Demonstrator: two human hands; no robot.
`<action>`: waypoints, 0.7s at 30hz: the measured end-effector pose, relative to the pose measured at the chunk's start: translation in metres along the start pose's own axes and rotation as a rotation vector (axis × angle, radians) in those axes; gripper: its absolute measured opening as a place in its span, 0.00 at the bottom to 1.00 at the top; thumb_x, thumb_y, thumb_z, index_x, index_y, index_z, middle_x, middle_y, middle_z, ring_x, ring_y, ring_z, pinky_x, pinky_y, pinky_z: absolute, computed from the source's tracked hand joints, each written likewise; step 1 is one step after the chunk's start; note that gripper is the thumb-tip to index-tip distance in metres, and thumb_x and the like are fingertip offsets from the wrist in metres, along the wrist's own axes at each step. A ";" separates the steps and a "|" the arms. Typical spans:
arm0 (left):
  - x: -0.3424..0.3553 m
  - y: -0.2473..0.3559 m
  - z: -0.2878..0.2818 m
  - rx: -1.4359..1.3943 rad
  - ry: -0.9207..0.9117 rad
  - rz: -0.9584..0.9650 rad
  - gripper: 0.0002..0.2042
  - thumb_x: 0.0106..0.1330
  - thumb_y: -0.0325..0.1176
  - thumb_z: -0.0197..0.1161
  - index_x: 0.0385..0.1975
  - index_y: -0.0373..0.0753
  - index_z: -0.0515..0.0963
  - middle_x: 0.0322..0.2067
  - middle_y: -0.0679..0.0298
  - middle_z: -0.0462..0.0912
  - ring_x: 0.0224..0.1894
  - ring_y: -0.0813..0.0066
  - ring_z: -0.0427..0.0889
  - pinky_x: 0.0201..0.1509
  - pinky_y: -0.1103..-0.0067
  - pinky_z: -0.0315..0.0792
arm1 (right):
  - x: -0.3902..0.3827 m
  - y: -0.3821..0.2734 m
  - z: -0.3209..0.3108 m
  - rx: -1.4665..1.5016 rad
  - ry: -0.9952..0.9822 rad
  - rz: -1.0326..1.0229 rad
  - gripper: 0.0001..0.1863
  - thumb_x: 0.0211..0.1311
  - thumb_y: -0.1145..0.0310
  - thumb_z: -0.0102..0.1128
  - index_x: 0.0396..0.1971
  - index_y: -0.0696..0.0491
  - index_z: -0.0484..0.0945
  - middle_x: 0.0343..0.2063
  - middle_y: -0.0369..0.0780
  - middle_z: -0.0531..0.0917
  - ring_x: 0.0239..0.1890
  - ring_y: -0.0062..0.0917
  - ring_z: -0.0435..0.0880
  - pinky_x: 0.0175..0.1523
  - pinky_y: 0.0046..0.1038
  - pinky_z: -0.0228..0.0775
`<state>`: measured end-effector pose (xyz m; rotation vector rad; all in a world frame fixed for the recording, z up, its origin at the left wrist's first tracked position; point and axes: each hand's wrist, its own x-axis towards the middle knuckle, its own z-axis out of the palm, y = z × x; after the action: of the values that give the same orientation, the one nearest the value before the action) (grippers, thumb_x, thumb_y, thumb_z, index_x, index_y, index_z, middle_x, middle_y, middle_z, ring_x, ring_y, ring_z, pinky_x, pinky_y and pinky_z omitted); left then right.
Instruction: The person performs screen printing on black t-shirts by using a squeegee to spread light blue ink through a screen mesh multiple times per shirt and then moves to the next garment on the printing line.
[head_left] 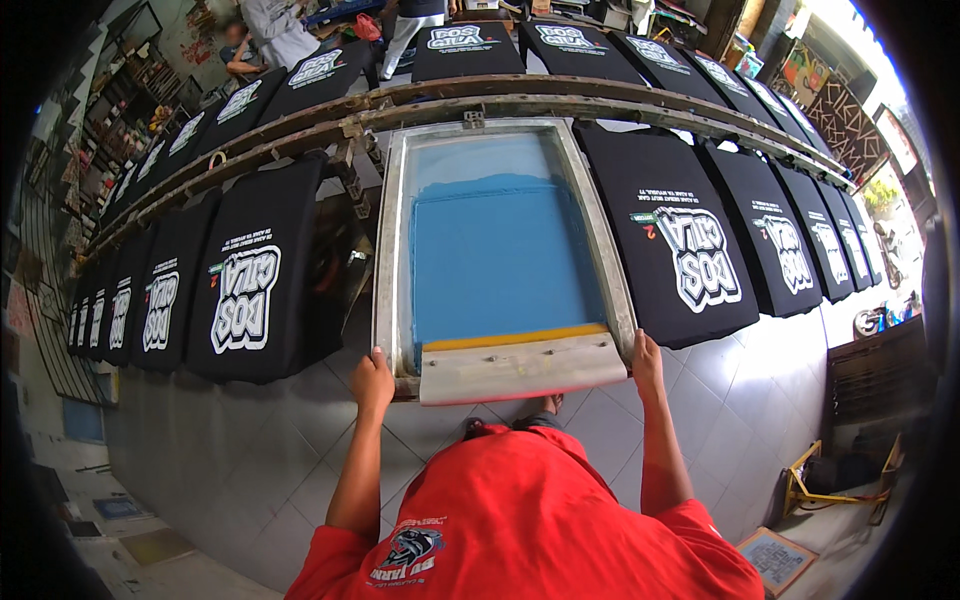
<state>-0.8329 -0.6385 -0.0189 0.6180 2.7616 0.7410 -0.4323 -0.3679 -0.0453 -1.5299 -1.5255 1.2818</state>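
Note:
A screen-printing frame (590,215) with a pale, worn rim lies in front of me, over the printing bench. Blue covers most of its mesh (500,265), with a lighter band at the far end. Across the near end rests a wide squeegee (525,368) with a light holder; a strip of yellow ink (515,339) runs along its far side. At the frame's near left corner, my left hand (373,382) is closed on the rim. My right hand (648,362) grips the near right corner the same way. Whatever is beneath the frame is hidden.
Printed black T-shirts (665,235) lie on boards to the right, more black T-shirts (255,265) to the left. Wooden rails (420,108) cross beyond the frame, with another shirt row behind. Two people (275,30) are at the back. A yellow metal stand (840,490) stands lower right.

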 end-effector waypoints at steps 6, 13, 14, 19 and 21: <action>0.003 -0.014 0.025 -0.065 0.006 -0.029 0.27 0.74 0.49 0.44 0.32 0.26 0.77 0.36 0.37 0.81 0.41 0.36 0.79 0.46 0.56 0.71 | 0.003 0.011 0.014 -0.060 0.041 0.029 0.27 0.74 0.50 0.44 0.39 0.62 0.80 0.24 0.37 0.78 0.27 0.17 0.74 0.34 0.26 0.68; 0.013 -0.077 0.025 -0.713 -0.289 -0.054 0.23 0.75 0.48 0.47 0.47 0.29 0.75 0.41 0.53 0.81 0.45 0.66 0.77 0.50 0.71 0.68 | -0.001 0.016 0.000 0.298 -0.083 0.154 0.25 0.73 0.50 0.48 0.49 0.59 0.78 0.32 0.36 0.81 0.34 0.18 0.79 0.35 0.25 0.73; 0.017 -0.086 0.030 -0.831 -0.339 -0.035 0.23 0.75 0.48 0.48 0.50 0.30 0.74 0.44 0.55 0.80 0.48 0.69 0.76 0.52 0.72 0.67 | -0.005 0.015 -0.003 0.315 -0.089 0.155 0.25 0.73 0.50 0.48 0.50 0.58 0.77 0.32 0.35 0.81 0.34 0.18 0.79 0.35 0.25 0.73; -0.012 -0.048 0.041 -0.972 0.014 -0.043 0.15 0.70 0.41 0.58 0.43 0.32 0.76 0.37 0.65 0.77 0.42 0.76 0.72 0.48 0.77 0.65 | -0.019 0.017 0.008 0.482 -0.104 0.196 0.25 0.73 0.51 0.49 0.52 0.59 0.75 0.34 0.34 0.81 0.34 0.15 0.80 0.35 0.23 0.74; -0.009 -0.045 0.045 -1.005 0.034 -0.072 0.15 0.70 0.40 0.58 0.42 0.32 0.76 0.36 0.65 0.77 0.41 0.77 0.73 0.48 0.78 0.65 | -0.009 0.035 0.013 0.520 -0.064 0.154 0.24 0.72 0.52 0.51 0.50 0.60 0.76 0.34 0.35 0.80 0.35 0.16 0.79 0.36 0.21 0.73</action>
<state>-0.8264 -0.6590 -0.0801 0.2680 1.9954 1.8895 -0.4306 -0.3844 -0.0799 -1.2870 -1.0089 1.6687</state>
